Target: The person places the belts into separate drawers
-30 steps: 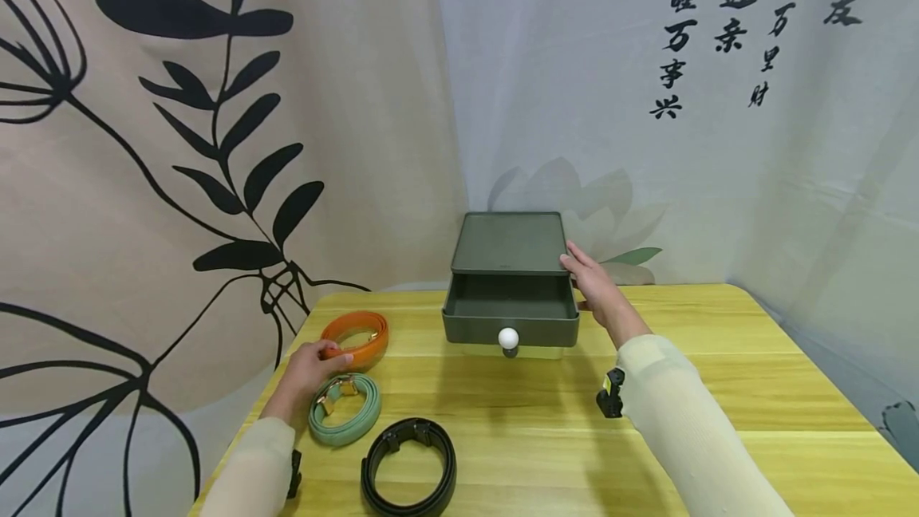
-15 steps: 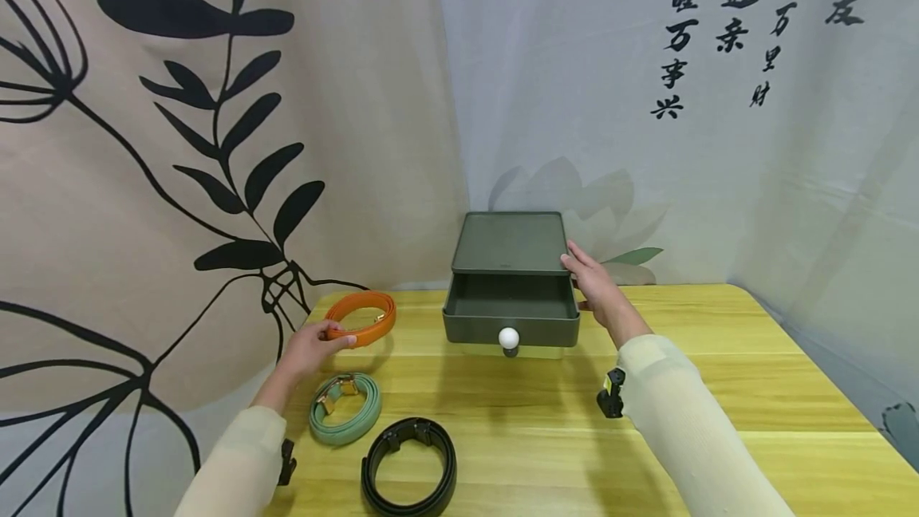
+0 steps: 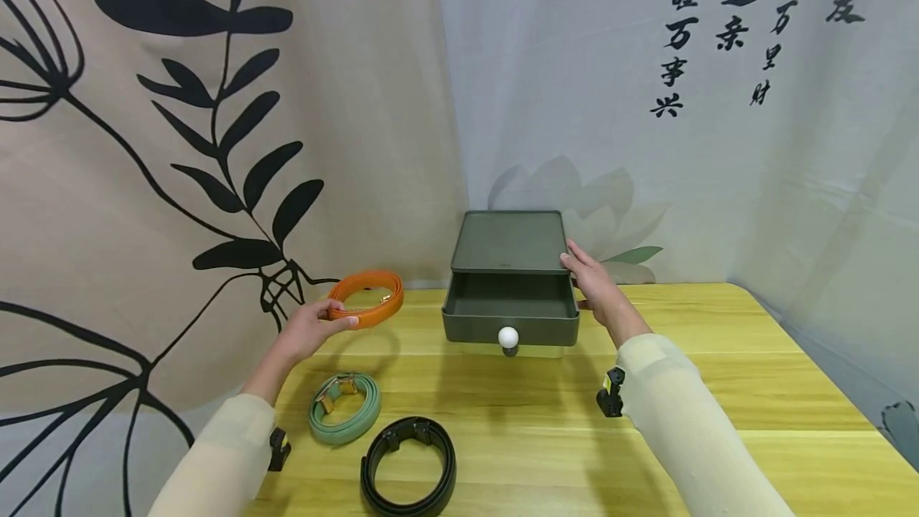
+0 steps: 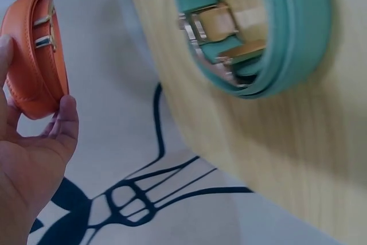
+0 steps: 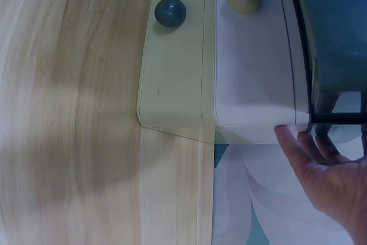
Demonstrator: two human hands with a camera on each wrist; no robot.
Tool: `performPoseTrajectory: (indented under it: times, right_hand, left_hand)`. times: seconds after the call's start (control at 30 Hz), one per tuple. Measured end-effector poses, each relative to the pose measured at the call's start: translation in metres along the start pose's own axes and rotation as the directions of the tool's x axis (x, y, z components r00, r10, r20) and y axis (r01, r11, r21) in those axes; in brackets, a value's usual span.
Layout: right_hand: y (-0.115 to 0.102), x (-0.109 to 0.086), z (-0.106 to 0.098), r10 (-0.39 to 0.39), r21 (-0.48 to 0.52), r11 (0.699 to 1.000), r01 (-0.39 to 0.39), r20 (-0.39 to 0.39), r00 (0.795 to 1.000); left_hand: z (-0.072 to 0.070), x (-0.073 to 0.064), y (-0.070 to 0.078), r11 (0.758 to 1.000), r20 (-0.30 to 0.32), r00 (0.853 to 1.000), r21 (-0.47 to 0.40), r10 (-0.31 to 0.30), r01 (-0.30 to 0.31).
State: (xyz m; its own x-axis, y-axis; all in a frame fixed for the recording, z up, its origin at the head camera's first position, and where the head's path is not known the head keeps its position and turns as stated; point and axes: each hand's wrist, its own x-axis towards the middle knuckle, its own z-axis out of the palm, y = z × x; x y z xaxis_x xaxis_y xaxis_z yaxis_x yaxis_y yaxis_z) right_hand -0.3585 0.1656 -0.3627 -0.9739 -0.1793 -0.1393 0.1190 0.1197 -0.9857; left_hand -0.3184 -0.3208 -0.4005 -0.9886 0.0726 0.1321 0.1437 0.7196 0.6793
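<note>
My left hand point(image 3: 310, 329) pinches a coiled orange belt point(image 3: 380, 313) by its near edge, thumb at one side and fingers at the other. The belt hangs above the table's far left part, its shadow below it; in the left wrist view, metal buckle parts show inside the orange coil point(image 4: 28, 55). Against the right side of a grey-green drawer box point(image 3: 510, 242) lies my right hand point(image 3: 599, 290), fingers extended along it. The box's drawer point(image 3: 474, 331) is pulled out, with nothing visible inside and a white round knob point(image 3: 508, 337) on its front.
A coiled green belt point(image 3: 355, 425) with gold buckle parts lies nearer on the wooden table point(image 3: 531, 437). In front of it is a coiled black belt point(image 3: 445, 469). A printed curtain point(image 3: 373, 118) hangs behind the table. In the right wrist view, a dark round knob point(image 5: 170, 12) sits lower down.
My left hand has lifted the orange belt off the table and carried it away from me and slightly right. The right hand and the drawer box have stayed still.
</note>
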Motion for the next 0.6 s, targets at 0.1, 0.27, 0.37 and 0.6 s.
performPoseTrajectory:
  times: [0.1, 0.27, 0.37, 0.6]
  right_hand:
    - [0.008, 0.008, -0.002, -0.007, -0.004, 1.000, 0.007, -0.007, 1.000]
    - [0.017, 0.017, -0.004, -0.022, -0.030, 0.999, 0.022, -0.017, 1.000]
    - [0.018, 0.018, -0.004, -0.026, -0.035, 0.999, 0.025, -0.018, 1.000]
    - [0.018, 0.019, -0.005, -0.022, -0.031, 0.999, 0.021, -0.019, 1.000]
  left_hand:
    - [-0.007, 0.000, 0.009, 1.000, -0.003, 1.000, 0.004, 0.013, -0.013]
    - [-0.016, -0.001, 0.025, 0.999, -0.004, 0.999, -0.007, 0.045, -0.045]
    - [-0.021, -0.002, 0.035, 0.998, 0.003, 0.998, -0.018, 0.061, -0.061]
    - [-0.027, 0.000, 0.060, 0.996, 0.033, 0.996, -0.028, 0.080, -0.079]
